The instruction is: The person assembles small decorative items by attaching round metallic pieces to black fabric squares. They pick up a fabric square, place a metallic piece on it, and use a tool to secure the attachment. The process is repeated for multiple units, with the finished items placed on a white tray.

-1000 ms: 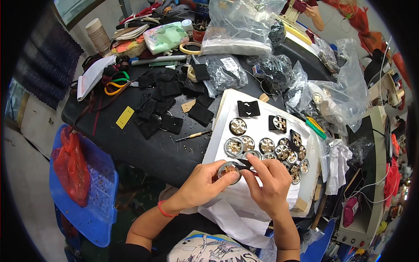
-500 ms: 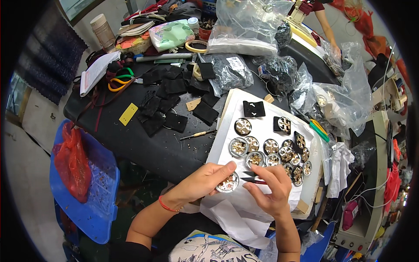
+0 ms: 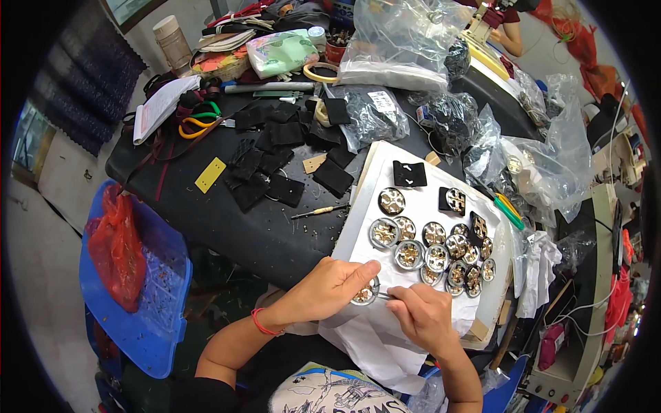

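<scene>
My left hand (image 3: pixel 320 292) pinches a round ornament (image 3: pixel 365 294) with a silver rim and a gold-coloured openwork middle, partly covered by the thumb. In my right hand (image 3: pixel 427 316) is a pair of tweezers (image 3: pixel 384 296), mostly hidden by the fingers. Its tips point left and meet the ornament's right edge; whether they grip anything there is too small to tell. Beyond both hands, several similar round ornaments (image 3: pixel 392 202) lie on white paper (image 3: pixel 359 249) over a pale board. Some have black backing, and a folded black fabric piece (image 3: pixel 409 174) lies at the paper's far end.
Left of the board are black fabric squares (image 3: pixel 286 189), a yellow card (image 3: pixel 210 175) and an awl-like tool (image 3: pixel 320 211). Green-and-yellow-handled pliers (image 3: pixel 508 210) lie at its right. Plastic bags (image 3: pixel 403 51) crowd the back. A blue scoop-shaped container (image 3: pixel 165 310) holds a red bag.
My right hand has moved slightly left and down, its fingers curling closer, and the tweezers' tips have come to the ornament. The view has shifted slightly. The other person's arm at the back has drawn up.
</scene>
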Demonstrator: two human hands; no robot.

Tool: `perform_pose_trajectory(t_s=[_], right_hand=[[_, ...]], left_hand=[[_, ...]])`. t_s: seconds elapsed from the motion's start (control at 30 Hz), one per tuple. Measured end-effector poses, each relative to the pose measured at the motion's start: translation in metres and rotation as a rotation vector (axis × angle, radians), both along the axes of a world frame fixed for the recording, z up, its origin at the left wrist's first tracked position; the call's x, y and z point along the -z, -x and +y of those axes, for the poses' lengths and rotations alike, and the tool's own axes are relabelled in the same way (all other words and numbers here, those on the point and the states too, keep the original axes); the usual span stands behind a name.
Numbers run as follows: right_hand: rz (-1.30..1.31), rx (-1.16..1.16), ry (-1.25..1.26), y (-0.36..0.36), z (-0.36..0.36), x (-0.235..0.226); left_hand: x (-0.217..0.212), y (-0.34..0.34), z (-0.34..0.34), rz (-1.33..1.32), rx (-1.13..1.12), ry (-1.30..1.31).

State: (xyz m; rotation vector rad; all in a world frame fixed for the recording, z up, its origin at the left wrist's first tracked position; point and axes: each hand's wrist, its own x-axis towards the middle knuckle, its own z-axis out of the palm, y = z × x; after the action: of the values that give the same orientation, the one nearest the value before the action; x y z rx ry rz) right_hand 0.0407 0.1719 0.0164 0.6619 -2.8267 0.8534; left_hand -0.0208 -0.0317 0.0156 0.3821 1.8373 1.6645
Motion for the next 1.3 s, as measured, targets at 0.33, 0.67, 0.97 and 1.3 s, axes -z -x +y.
perform_pose_trajectory(t_s=[0.33,0.67,0.97,1.3], right_hand=[[0.026,0.109,0.344,0.004,-0.023,-0.007],[-0.113,0.343,0.544,0.005,-0.044,-0.011],[0.392,0.275,-0.107,0.019,-0.031,-0.011],[0.333,0.146,0.027,0.012,-0.013,-0.012]], left_hand=[[-0.001,-0.006,0.007,-0.002,-0.081,0.045],[0.016,-0.024,0.024,0.002,-0.377,-0.393],[0.015,-0.021,0.015,-0.131,-0.41,-0.188],[0.011,-0.007,0.004,-0.413,-0.215,-0.193]])
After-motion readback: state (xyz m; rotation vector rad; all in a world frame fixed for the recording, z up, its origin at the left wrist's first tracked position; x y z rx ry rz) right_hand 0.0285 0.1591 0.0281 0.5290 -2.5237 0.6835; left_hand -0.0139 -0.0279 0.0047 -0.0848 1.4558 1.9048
